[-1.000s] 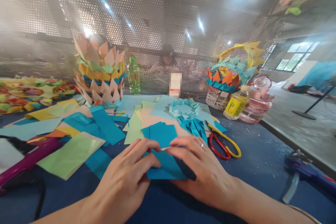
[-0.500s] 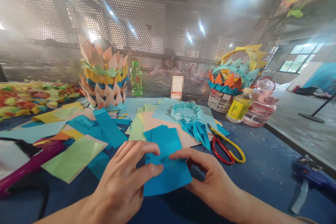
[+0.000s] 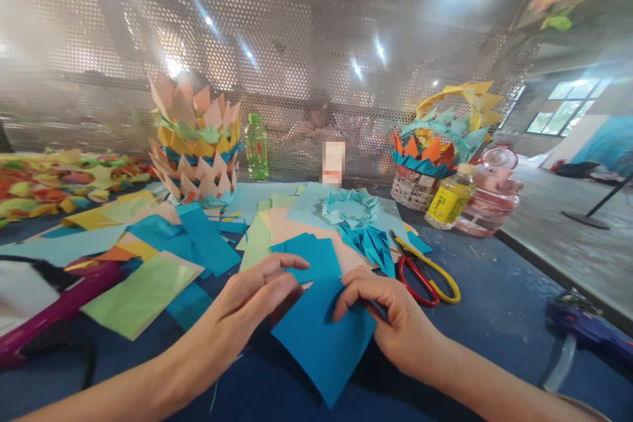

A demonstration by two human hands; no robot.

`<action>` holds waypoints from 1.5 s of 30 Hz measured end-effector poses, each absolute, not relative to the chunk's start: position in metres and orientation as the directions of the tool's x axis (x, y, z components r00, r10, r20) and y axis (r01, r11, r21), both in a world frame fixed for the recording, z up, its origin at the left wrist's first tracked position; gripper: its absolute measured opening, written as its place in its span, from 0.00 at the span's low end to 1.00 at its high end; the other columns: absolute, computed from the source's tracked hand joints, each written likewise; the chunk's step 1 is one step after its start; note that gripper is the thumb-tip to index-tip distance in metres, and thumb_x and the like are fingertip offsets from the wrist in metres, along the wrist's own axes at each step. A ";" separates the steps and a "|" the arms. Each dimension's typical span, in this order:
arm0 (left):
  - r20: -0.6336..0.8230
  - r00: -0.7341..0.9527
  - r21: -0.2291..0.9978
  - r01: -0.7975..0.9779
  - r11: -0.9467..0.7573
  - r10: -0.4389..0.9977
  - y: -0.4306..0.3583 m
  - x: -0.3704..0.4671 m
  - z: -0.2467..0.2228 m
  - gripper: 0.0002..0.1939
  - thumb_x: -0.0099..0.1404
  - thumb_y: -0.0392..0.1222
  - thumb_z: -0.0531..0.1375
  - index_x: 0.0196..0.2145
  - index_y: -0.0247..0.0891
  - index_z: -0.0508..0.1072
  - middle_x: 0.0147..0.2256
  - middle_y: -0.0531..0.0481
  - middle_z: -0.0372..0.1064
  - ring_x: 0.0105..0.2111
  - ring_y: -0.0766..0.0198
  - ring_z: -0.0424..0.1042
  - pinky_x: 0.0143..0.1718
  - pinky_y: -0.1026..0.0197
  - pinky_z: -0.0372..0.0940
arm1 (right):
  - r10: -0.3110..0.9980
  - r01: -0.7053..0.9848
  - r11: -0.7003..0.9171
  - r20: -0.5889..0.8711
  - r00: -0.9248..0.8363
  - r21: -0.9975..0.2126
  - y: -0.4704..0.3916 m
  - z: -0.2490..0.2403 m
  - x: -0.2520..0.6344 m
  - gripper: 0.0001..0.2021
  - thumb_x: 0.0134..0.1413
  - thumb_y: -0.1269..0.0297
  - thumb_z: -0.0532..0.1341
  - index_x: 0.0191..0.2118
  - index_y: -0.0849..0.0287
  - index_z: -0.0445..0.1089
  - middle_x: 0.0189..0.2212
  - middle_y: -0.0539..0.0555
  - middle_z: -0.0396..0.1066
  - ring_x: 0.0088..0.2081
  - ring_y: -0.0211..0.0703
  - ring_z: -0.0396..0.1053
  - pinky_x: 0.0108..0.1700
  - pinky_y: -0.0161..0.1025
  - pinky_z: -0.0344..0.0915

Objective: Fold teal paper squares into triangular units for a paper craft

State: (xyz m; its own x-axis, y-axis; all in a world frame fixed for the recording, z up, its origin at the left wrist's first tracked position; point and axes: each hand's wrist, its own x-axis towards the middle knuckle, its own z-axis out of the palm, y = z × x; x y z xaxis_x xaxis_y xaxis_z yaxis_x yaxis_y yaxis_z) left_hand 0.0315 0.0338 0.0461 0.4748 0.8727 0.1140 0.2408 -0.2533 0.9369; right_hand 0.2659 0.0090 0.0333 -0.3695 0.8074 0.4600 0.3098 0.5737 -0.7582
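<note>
A blue paper sheet (image 3: 324, 349) is turned so that one corner points toward me. My right hand (image 3: 380, 303) is closed on its right side, fingers curled over the top and the thumb hidden. My left hand (image 3: 270, 287) pinches at its upper left edge; exactly how the fingertips grip is partly hidden. Just beyond, more blue paper (image 3: 321, 254) lies on the peach sheet (image 3: 284, 227). Further back sits a pale blue folded-paper ring (image 3: 350, 209), with folded blue pieces (image 3: 368, 245) beside it. Scissors (image 3: 428, 273) with red and yellow handles lie to the right of my right hand.
Left are a purple tool (image 3: 64, 306), green sheets (image 3: 143, 293) and a stacked paper crown (image 3: 195, 145). Bottles (image 3: 450, 198), a paper-trimmed basket (image 3: 420, 188) and a pink jug (image 3: 489, 204) stand right. A blue glue gun (image 3: 588, 326) lies near the table edge. Mesh panels (image 3: 277, 46) rise behind.
The blue sheet has turned, so its corner now points toward me. My right hand has curled its fingers over the sheet's right side, and my left hand has shifted its grip at the upper left.
</note>
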 end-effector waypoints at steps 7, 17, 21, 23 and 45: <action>-0.068 0.504 0.974 0.221 -0.052 0.861 0.034 0.038 0.042 0.20 0.62 0.50 0.65 0.22 0.40 0.59 0.20 0.61 0.49 0.20 0.70 0.58 0.21 0.69 0.59 | 0.752 0.281 0.627 0.470 -0.462 -0.727 0.003 0.038 0.268 0.29 0.46 0.86 0.50 0.50 0.55 0.74 0.47 0.53 0.76 0.54 0.43 0.71 0.57 0.41 0.66; -0.194 0.456 0.978 0.014 0.210 0.869 0.035 0.037 0.052 0.18 0.59 0.52 0.69 0.34 0.34 0.73 0.27 0.51 0.73 0.30 0.62 0.74 0.33 0.63 0.68 | 0.800 0.426 0.600 0.501 -0.329 -0.678 0.006 0.024 0.268 0.19 0.54 0.74 0.67 0.49 0.48 0.74 0.55 0.56 0.64 0.60 0.49 0.64 0.60 0.46 0.63; -0.202 0.479 0.970 -0.020 0.240 0.854 0.034 0.036 0.046 0.21 0.58 0.53 0.70 0.39 0.32 0.76 0.33 0.46 0.78 0.29 0.63 0.75 0.33 0.64 0.68 | 0.885 0.264 0.457 0.405 -0.229 -0.849 0.006 0.030 0.265 0.16 0.44 0.64 0.76 0.41 0.50 0.78 0.59 0.57 0.63 0.62 0.55 0.62 0.60 0.47 0.61; -0.187 0.481 0.974 -0.026 0.227 0.857 0.035 0.036 0.044 0.21 0.58 0.53 0.70 0.39 0.33 0.76 0.34 0.45 0.79 0.29 0.64 0.75 0.32 0.66 0.69 | 0.917 0.189 0.386 0.352 -0.189 -0.903 0.005 0.033 0.263 0.15 0.40 0.60 0.77 0.37 0.52 0.79 0.60 0.57 0.63 0.64 0.57 0.59 0.61 0.47 0.58; 0.103 0.538 0.993 -0.103 -0.057 0.836 0.032 0.042 0.038 0.39 0.58 0.34 0.70 0.61 0.51 0.58 0.50 0.50 0.74 0.49 0.58 0.76 0.48 0.59 0.71 | 0.984 0.091 0.096 0.081 -0.160 -0.991 0.003 0.028 0.256 0.22 0.53 0.48 0.66 0.23 0.56 0.57 0.23 0.45 0.54 0.28 0.36 0.50 0.29 0.35 0.49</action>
State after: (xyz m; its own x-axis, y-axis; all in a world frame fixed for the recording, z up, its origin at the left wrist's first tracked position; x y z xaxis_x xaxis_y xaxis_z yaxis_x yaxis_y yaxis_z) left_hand 0.0418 0.0324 0.0382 0.5384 0.8363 0.1033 -0.1025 -0.0567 0.9931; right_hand 0.2560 0.0033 0.0284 -0.1595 0.9839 0.0810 0.0912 0.0963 -0.9912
